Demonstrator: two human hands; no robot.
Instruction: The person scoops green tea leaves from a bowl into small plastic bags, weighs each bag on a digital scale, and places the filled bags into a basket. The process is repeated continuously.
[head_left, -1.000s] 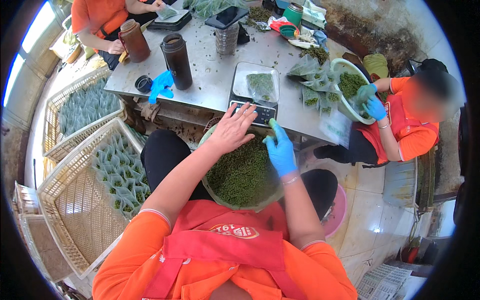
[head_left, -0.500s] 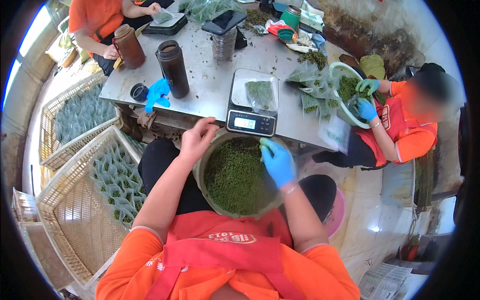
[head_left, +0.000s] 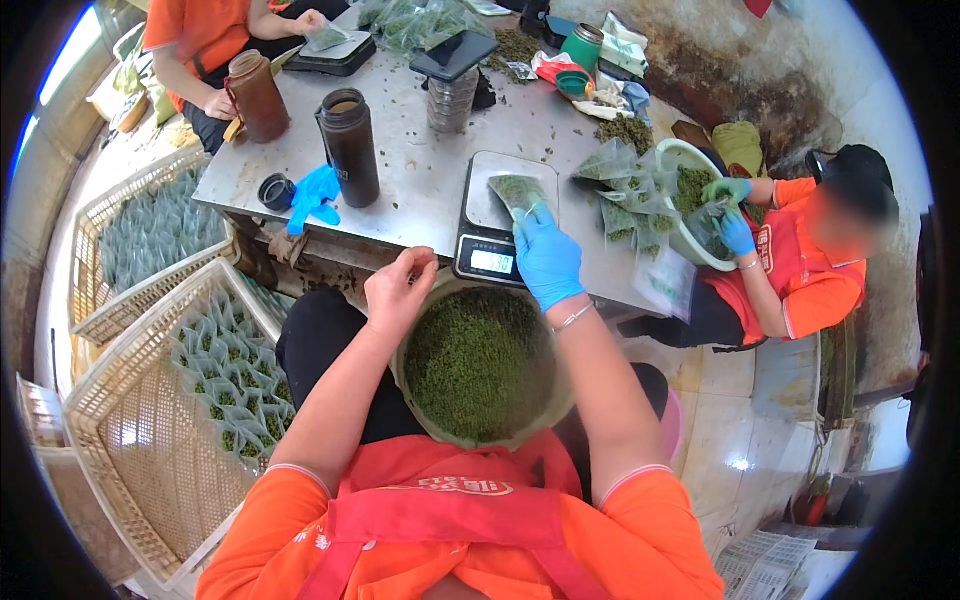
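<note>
A round bowl (head_left: 418, 318) full of green tea leaves rests on my lap. My left hand (head_left: 398, 290), bare, hovers at its left rim with fingers pinched together, seemingly around a few leaves. My right hand (head_left: 546, 258), in a blue glove, reaches over the bowl onto the digital scale (head_left: 505, 215) at the table's near edge and holds a small clear bag (head_left: 518, 191) with green leaves on the scale's pan.
The grey metal table (head_left: 420, 160) carries a dark flask (head_left: 350, 145), a brown flask (head_left: 257, 95), a blue glove (head_left: 314, 195) and filled bags. A seated person (head_left: 800, 260) at the right fills bags over a bowl. Two white baskets (head_left: 150, 400) of filled bags stand at my left.
My right hand rose from the bowl's rim to the scale and now holds the small bag there. My left hand drew back from above the bowl to its left rim.
</note>
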